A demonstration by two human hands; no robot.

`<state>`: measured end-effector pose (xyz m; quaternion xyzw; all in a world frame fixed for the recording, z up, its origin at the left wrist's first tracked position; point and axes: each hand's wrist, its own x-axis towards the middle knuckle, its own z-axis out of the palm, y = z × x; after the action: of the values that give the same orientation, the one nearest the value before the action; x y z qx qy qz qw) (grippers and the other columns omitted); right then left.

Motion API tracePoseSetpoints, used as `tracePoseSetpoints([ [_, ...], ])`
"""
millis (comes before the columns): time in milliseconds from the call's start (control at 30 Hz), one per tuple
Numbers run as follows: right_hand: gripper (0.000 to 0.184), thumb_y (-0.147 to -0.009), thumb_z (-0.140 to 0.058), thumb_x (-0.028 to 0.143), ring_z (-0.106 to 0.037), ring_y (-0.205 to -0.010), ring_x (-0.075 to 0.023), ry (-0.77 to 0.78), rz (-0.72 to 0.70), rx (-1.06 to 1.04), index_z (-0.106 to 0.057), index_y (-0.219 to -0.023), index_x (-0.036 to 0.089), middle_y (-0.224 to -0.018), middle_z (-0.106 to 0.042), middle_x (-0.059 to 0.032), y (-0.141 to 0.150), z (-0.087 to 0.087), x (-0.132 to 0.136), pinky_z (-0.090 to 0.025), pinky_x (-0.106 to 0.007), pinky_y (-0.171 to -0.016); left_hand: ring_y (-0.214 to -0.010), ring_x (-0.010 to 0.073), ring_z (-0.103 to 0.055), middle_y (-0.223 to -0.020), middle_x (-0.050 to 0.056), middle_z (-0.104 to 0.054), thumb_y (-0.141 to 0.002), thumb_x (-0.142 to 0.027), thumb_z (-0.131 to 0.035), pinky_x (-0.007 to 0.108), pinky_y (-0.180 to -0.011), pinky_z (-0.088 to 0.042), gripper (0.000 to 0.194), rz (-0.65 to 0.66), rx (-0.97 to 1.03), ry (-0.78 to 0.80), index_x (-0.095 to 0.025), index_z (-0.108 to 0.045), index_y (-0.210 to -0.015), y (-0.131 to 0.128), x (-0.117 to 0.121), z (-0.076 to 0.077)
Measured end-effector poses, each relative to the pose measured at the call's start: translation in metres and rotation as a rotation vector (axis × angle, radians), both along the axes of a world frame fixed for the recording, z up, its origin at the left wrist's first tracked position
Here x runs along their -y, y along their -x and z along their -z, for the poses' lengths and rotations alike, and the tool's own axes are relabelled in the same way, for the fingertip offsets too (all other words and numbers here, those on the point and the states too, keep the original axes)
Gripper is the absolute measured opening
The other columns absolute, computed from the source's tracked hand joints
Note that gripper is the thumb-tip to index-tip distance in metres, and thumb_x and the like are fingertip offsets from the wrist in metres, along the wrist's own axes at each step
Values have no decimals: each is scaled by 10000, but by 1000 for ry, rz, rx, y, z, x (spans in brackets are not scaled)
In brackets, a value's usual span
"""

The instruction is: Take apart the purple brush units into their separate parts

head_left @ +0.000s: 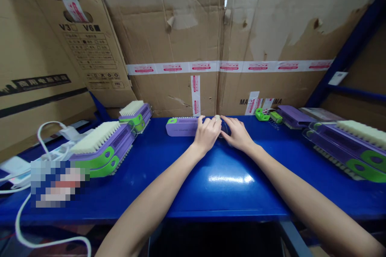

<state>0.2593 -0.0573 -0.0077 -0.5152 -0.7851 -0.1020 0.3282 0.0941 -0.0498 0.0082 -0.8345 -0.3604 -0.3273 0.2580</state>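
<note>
A purple brush body (182, 126) with a green end lies at the back of the blue table (223, 180). My left hand (208, 132) is curled over its right end, fingers closed on it. My right hand (238, 132) sits just to the right, fingers bent and touching the left hand's fingertips around a small pale part (217, 118) I cannot make out. What lies under the right hand is hidden.
Stacked purple-and-green brushes with cream bristles (102, 146) sit at the left, more brushes (350, 144) at the right. Loose green pieces (265, 115) and a purple body (294, 115) lie at back right. White cables (45, 136) trail off left. Cardboard boxes (193, 40) wall the back.
</note>
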Motion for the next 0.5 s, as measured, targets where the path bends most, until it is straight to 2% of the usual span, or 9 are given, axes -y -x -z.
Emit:
tracePoseSetpoints([
  [100,505,-825,-530,299,-570,-1090,-281,-60,-96,-100,-511,-1311,163,-1226,-617,-144,0,3,-3,-468,-460,-911,-885,191,-634,-1112,77,-694,-960,-237,-448,420,-959,-380,206,100,25,-41,-153,-608,-1060,-1,-1,3],
  [200,390,-814,-528,269,-609,-1023,-254,-80,-177,-186,-597,-1186,176,-1141,-662,-121,0,7,-7,-498,-426,-886,-874,171,-642,-1050,60,-714,-963,-232,-450,390,-960,-388,188,174,40,-32,-160,-616,-1011,-2,-3,6],
  [300,337,-833,-500,259,-632,-1002,-244,-99,-192,-229,-621,-1140,189,-1107,-683,-109,0,8,-9,-506,-419,-886,-906,158,-647,-1053,53,-714,-967,-195,-423,362,-963,-392,200,222,44,-15,-166,-616,-1013,0,-6,6],
  [400,341,-834,-507,279,-645,-1000,-250,-127,-129,-251,-621,-1140,180,-1104,-689,-115,-1,7,-10,-509,-420,-886,-911,175,-643,-1029,64,-710,-971,-241,-410,387,-982,-371,223,196,33,-2,-165,-614,-1019,4,-7,0],
  [500,347,-820,-527,291,-644,-1018,-256,-129,-63,-250,-622,-1130,165,-1111,-687,-122,-4,6,-10,-506,-412,-890,-902,212,-628,-955,85,-702,-965,-295,-406,423,-972,-356,256,81,-1,3,-156,-619,-992,15,-12,-8],
])
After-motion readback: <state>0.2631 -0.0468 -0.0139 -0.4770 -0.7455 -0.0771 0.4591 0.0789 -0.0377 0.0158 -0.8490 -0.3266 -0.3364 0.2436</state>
